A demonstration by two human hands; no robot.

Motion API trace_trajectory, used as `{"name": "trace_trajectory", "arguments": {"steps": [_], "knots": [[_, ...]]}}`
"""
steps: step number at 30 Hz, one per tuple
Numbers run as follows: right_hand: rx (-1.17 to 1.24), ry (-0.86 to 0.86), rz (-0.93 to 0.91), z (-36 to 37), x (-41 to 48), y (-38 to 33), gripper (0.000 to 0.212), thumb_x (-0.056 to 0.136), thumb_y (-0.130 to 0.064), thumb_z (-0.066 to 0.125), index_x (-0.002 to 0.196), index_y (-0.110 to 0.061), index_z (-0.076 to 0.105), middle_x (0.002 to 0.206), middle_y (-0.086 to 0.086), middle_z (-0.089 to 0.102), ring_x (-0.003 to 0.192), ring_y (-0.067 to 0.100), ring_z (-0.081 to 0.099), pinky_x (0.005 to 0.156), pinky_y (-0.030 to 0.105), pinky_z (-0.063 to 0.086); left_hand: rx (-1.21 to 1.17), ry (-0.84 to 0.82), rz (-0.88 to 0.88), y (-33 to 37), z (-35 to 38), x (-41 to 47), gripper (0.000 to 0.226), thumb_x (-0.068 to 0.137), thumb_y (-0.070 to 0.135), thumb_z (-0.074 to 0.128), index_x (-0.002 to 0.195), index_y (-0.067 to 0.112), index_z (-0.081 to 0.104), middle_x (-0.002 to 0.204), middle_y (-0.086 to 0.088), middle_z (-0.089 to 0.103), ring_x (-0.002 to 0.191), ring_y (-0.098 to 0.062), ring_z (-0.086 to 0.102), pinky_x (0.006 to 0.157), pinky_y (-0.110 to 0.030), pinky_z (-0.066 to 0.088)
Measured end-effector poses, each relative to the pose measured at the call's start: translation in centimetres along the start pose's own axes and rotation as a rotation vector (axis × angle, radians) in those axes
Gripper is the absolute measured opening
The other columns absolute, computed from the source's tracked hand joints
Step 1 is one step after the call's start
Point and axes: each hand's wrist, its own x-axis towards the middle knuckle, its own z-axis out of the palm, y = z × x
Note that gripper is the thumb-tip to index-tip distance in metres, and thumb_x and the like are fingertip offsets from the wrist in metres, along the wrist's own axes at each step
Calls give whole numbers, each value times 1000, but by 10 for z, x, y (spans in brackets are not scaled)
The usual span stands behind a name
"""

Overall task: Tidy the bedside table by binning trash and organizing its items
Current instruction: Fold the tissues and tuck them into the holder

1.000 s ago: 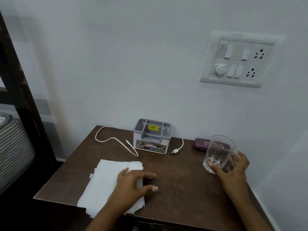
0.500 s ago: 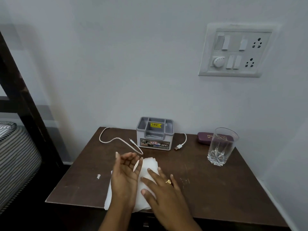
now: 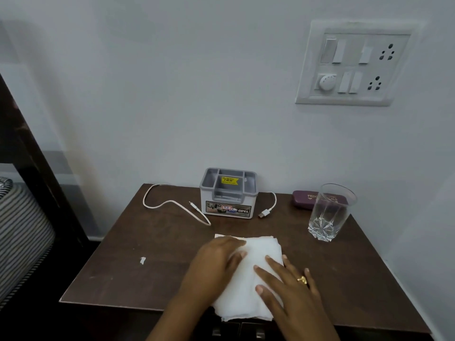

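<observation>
Dark brown bedside table (image 3: pixel 344 279) against a pale wall (image 3: pixel 172 94), and we see it from above. Folded white tissue stack (image 3: pixel 248 291) lies front-middle on the table, its ragged near edge reaching the table's front edge.

Both hands are on the stack. Left hand (image 3: pixel 216 262) lies flat on the stack's left part, fingers straight and close together, tips pointing right. It covers the stack's left side, so we can't tell where that edge runs. Right hand (image 3: pixel 288 289) presses flat on the right part, fingers straight and spread, with a gold ring (image 3: pixel 302 280) on one finger. Neither hand curls round anything. Both forearms are cut off at the bottom of the frame.

Hard to make out:
- the sheet count in the stack
- the lettering on the purple case (image 3: pixel 304 199), partly hidden behind the glass (image 3: pixel 330 212)
- the print on the yellow sticker inside the grey organiser box (image 3: pixel 229 193)
- the two drawer handles (image 3: pixel 216 332) under the front edge, dark and cropped

Around the stack:
- Small white paper scrap (image 3: pixel 142 260) lies left of the stack, well apart.
- Box stands rear-middle, near the wall.
- White cable (image 3: pixel 167 205) loops left of the box and comes out again on its right; the run behind the box is hidden.
- USB plug (image 3: pixel 264 213) lies just beside the box's right front corner.
- Clear glass stands upright at right rear, in front of the case.
- Switch panel (image 3: pixel 354 64) sits on the wall above.
- Dark bed post (image 3: pixel 37 168) and striped bedding (image 3: pixel 22 230) are at far left, cropped.
</observation>
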Motion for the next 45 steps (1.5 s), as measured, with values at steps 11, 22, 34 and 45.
{"name": "trace_trajectory", "arguments": {"steps": [11, 22, 34, 45], "knots": [[347, 46, 113, -7, 81, 33, 18, 80, -33, 69, 98, -31, 70, 93, -12, 52, 93, 9, 50, 90, 37, 41, 255, -122, -56, 14, 12, -5, 88, 70, 76, 3, 144, 35, 24, 154, 18, 19, 141, 4, 8, 113, -32, -16], [626, 241, -29, -6, 71, 35, 15, 77, -9, 74, 72, -23, 69, 86, -9, 60, 81, 8, 59, 68, 18, 47, 185, -79, -67, 17, 12, -5, 80, 74, 76, 16, 144, 38, 19, 153, 21, 16, 140, 6, 3, 113, -31, -17], [366, 372, -198, -11, 56, 29, 3, 80, -24, 68, 77, -24, 69, 89, -19, 49, 83, 5, 51, 65, 25, 46, 226, 233, 126, 17, 17, 19, 25, 75, 38, 61, 100, 39, 59, 109, 20, 63, 109, -3, 53, 97, -27, 23], [217, 419, -256, -14, 52, 26, 3, 81, -25, 67, 79, -25, 69, 92, -7, 55, 82, 7, 49, 64, 23, 44, 306, 211, 136, 14, 20, 20, 21, 77, 39, 49, 96, 37, 59, 104, 20, 64, 105, -2, 50, 96, -29, 24]]}}
